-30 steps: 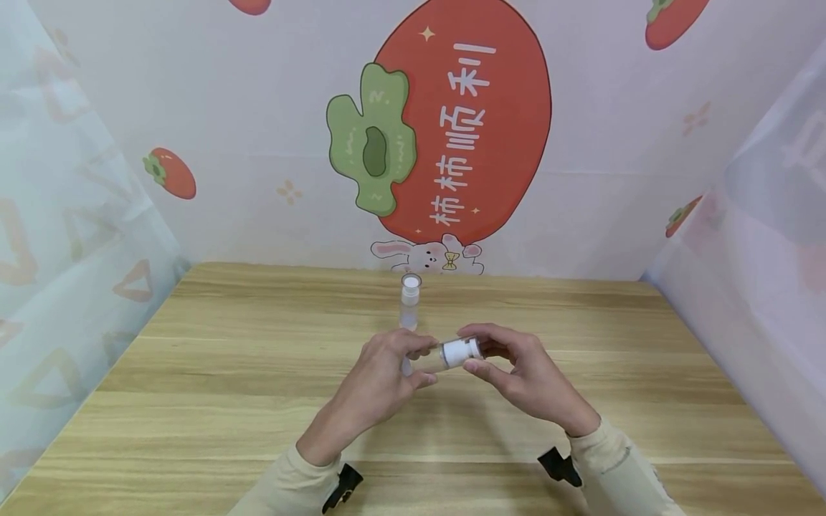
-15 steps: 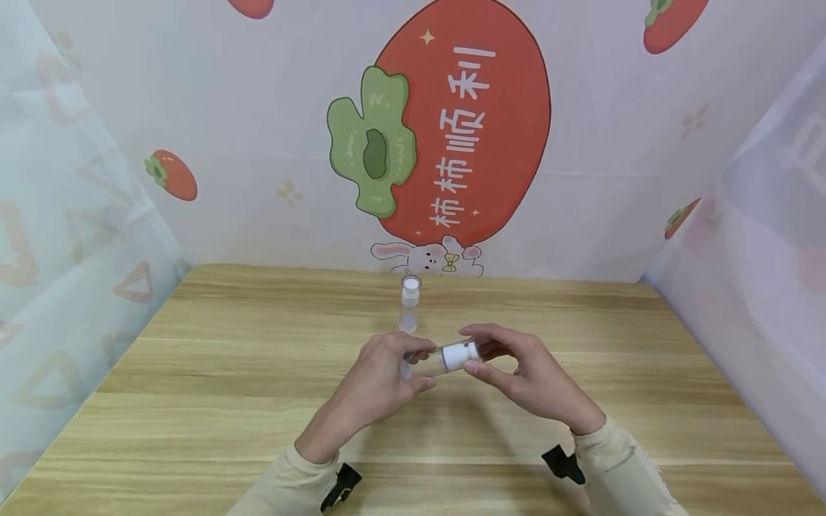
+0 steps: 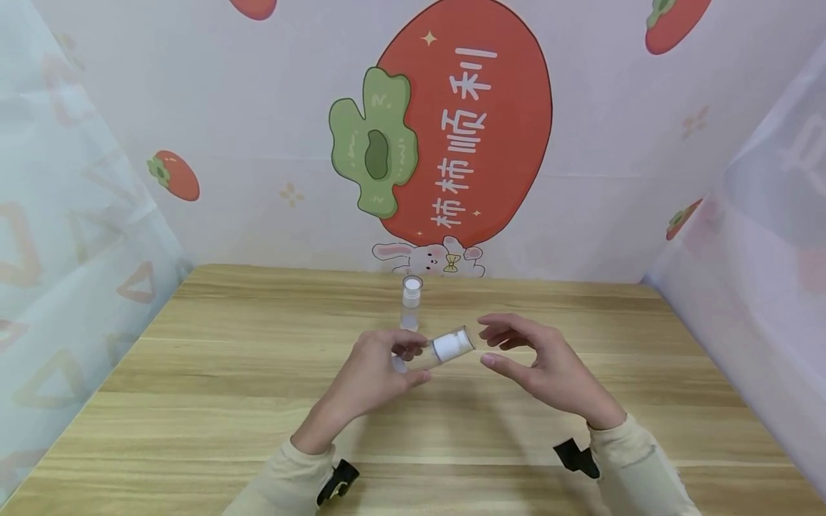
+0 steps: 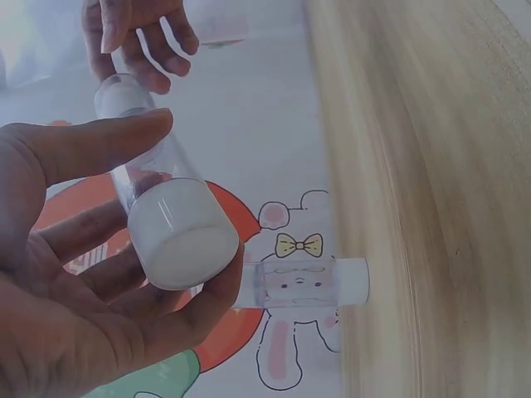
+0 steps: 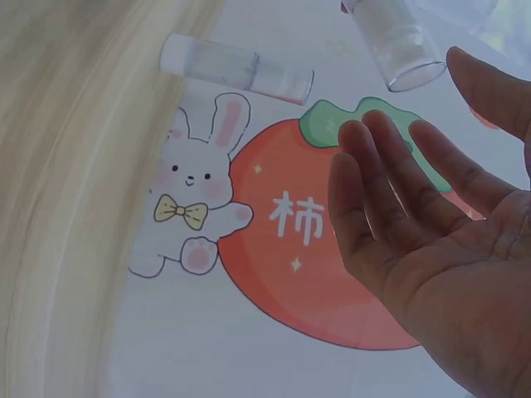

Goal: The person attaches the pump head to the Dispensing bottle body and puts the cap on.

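Note:
My left hand [image 3: 383, 369] grips a clear bottle with a white collar under a transparent cap [image 3: 449, 346], tilted above the table. In the left wrist view, the thumb lies along the bottle [image 4: 178, 224] and the other fingers curl round its far side; its white base faces the camera. Just right of the capped end is my right hand [image 3: 538, 362], fingers spread loosely and apart from the bottle. The right wrist view gives its palm [image 5: 448, 257] with nothing in it. A second, similar bottle [image 3: 410, 304] stands upright on the table behind the left hand.
The wooden table [image 3: 226, 373] ends at a white backdrop [image 3: 258, 215] printed with a large red persimmon and a rabbit. Pale sheets [image 3: 761, 251] hang at both sides.
My right hand has let go of the bottle's capped end and moved right, its fingers opening. The left hand, still holding the bottle, has shifted slightly left, and the capped end has tipped up a little.

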{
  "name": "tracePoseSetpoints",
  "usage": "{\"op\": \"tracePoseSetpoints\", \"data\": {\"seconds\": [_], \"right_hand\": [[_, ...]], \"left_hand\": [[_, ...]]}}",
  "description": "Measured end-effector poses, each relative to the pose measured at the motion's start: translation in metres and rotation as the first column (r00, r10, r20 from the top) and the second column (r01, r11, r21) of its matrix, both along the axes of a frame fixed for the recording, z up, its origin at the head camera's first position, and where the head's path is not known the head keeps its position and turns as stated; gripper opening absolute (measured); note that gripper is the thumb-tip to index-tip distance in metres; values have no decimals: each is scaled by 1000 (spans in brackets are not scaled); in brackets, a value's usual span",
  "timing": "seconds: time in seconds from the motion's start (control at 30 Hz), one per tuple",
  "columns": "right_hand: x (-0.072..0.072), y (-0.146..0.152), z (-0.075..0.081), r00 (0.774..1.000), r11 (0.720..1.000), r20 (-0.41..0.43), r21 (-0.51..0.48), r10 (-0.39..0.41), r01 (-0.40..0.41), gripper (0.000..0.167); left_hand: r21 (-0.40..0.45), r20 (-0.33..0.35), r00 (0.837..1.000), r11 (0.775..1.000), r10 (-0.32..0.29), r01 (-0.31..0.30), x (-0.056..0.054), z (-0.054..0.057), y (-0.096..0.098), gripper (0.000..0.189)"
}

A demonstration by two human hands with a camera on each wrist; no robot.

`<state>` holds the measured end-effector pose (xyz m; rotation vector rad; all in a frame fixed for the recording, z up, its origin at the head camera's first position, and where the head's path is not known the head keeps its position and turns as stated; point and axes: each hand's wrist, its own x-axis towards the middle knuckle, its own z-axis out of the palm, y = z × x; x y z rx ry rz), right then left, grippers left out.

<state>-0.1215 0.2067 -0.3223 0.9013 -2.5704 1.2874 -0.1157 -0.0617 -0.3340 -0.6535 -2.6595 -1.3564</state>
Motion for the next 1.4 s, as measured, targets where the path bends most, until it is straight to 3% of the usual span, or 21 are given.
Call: {"op": "tracePoseSetpoints", "data": {"seconds": [0.47, 1.4], "right_hand": [[-2, 4, 1, 1000, 999, 21, 38, -8, 7, 42], [-2, 2, -3, 996, 993, 83, 112, 30, -39, 40]], "left_hand": [[97, 110, 992, 993, 63, -74, -10, -10, -3, 32], [212, 273, 959, 967, 82, -143, -27, -43, 2, 40]]}}
